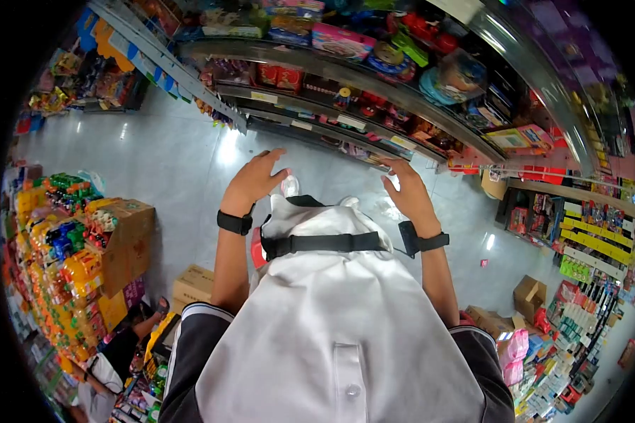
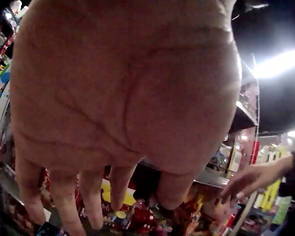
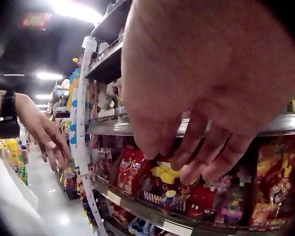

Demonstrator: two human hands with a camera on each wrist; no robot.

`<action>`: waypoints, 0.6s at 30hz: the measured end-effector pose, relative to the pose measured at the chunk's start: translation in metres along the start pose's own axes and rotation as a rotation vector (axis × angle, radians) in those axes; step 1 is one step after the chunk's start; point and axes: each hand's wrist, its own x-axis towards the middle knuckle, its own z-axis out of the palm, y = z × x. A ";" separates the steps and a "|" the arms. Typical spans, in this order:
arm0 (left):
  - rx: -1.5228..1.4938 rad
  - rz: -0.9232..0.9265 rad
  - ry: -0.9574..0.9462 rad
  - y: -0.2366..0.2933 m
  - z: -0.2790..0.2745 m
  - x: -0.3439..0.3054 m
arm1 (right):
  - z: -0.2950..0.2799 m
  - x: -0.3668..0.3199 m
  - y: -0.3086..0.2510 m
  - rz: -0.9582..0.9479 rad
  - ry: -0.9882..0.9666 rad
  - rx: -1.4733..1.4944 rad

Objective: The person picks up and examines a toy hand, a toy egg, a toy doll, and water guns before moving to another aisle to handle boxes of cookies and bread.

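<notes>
Holding nothing with half-spread left hand and right hand; beyond both, shiny red rectangular packet, likely light, slippery: pinch top.

Leaving free room between left hand and right hand, above the floor; facing stocked shelves obstructing the way ahead.

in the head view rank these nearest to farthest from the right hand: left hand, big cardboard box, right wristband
1. Right wristband: right side, close behind.
2. Left hand: across to the left.
3. Big cardboard box: farther left.
</notes>
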 end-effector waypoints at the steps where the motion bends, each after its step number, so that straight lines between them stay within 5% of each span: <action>1: 0.002 -0.001 0.014 -0.008 -0.010 0.004 | 0.008 0.006 -0.005 0.016 -0.005 0.007; 12: 0.026 0.006 0.048 -0.084 -0.064 0.031 | 0.074 0.065 -0.061 -0.085 -0.081 -0.176; 18: -0.083 -0.059 -0.006 -0.073 -0.058 0.040 | 0.078 0.065 -0.044 0.108 -0.202 -0.187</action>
